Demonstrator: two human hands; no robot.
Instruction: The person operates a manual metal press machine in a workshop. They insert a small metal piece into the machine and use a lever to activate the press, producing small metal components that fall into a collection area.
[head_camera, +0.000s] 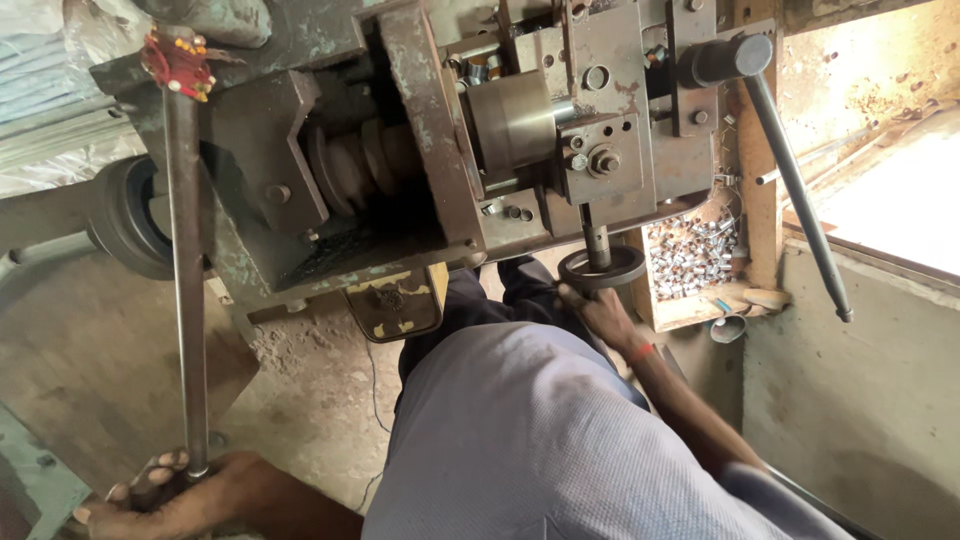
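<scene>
Machine work, seen from above: an old rusty press-type machine (450, 140) w/ a steel cylinder at its centre. Left hand (170, 495) sits at the bottom-left edge, fingers (150, 468) wrapped closed around the lower end of a long upright lever rod (186, 270) that runs up to the machine top, where red-and-yellow thread is tied on. Right hand (600, 312) reaches fwd under the machine head, touching the round black ring (602, 268) on the short vertical spindle; fingers curl at the ring's near rim, but whether they actually grip it or just rest there I cannot tell. A red band sits on that wrist. Just right of the ring, a wooden tray (668, 312) holds a heap of small silvery metal pieces (692, 255). A second long handle (795, 185) slants down at the right, untouched.

Risk, as a judgement: right hand is very near the tooling, so if the left pulls the lever while those fingers are at the ring, they could get pinched. Loose grey shirt fabric (530, 440) is also close to the moving parts and might snag.
</scene>
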